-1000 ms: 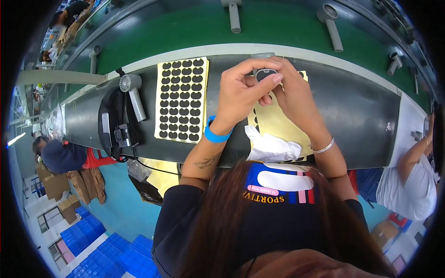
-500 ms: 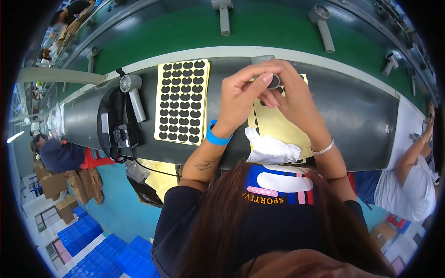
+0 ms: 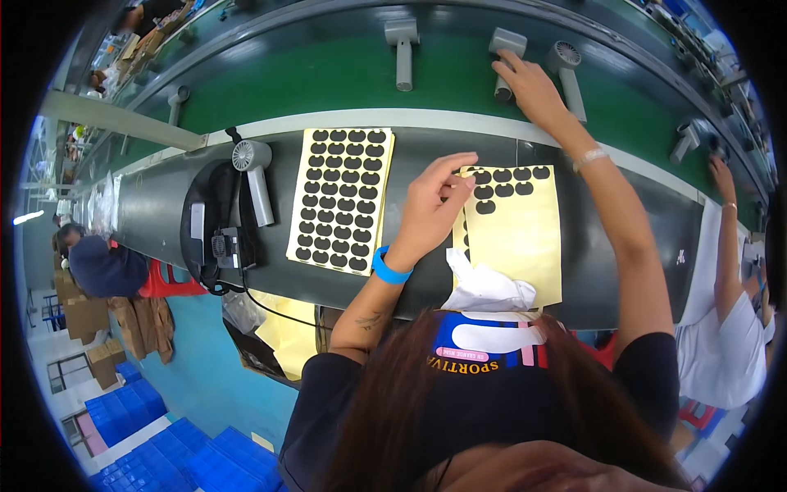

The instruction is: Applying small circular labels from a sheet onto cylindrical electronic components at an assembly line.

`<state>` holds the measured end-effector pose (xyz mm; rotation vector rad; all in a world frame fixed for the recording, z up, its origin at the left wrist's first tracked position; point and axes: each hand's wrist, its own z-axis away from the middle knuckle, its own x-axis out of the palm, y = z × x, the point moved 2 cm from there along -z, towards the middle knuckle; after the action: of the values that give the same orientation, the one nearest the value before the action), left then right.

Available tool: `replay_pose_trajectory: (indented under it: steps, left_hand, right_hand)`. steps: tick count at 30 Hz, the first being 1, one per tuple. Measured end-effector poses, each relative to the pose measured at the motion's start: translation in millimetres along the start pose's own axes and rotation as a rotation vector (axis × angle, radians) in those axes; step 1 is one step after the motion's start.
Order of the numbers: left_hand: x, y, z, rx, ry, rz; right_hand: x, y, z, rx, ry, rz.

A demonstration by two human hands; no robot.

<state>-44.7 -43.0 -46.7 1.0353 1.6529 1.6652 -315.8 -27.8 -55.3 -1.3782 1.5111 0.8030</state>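
My right hand (image 3: 529, 86) is stretched far out over the green conveyor belt (image 3: 328, 82), its fingers closed on the handle of a grey hair dryer (image 3: 507, 45) lying there. Wearing a blue wristband, my left hand (image 3: 430, 209) rests on the dark workbench (image 3: 156, 213). Its fingertips pinch the top-left corner of a yellow backing sheet (image 3: 516, 238), which carries only a few black oval pads (image 3: 508, 182) along its top.
A full yellow sheet of black pads (image 3: 340, 201) lies left of my left hand. Beside it are another grey hair dryer (image 3: 254, 176) and a black device with cables (image 3: 217, 242). A white cloth (image 3: 485, 289) sits at the near edge. More dryers (image 3: 400, 45) ride the belt. A co-worker (image 3: 730, 271) stands at right.
Both hands were together over the yellow sheet holding a small grey object. My right hand has since reached out to the conveyor, and my left hand has dropped to the sheet's corner.
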Motion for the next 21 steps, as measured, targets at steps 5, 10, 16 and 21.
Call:
replay_pose_trajectory:
  steps: [5, 10, 16, 21]
  left_hand:
    - [-7.5, -12.4, 6.0, 0.312, -0.014, -0.646]
    - [-4.4, -31.0, 4.0, 0.344, -0.131, -0.877]
    - [-0.3, -32.3, 7.6, 0.329, -0.130, -1.001]
    - [7.2, -43.5, 7.9, 0.363, -0.114, -0.995]
  right_hand:
    - [2.9, -5.4, 5.5, -0.116, 0.059, 0.054]
    - [-47.1, -55.7, 71.2, 0.262, 0.030, -0.414]
    - [-51.6, -92.6, 141.3, 0.569, 0.026, -0.440]
    - [-42.0, -99.5, 153.9, 0.601, 0.147, -0.364]
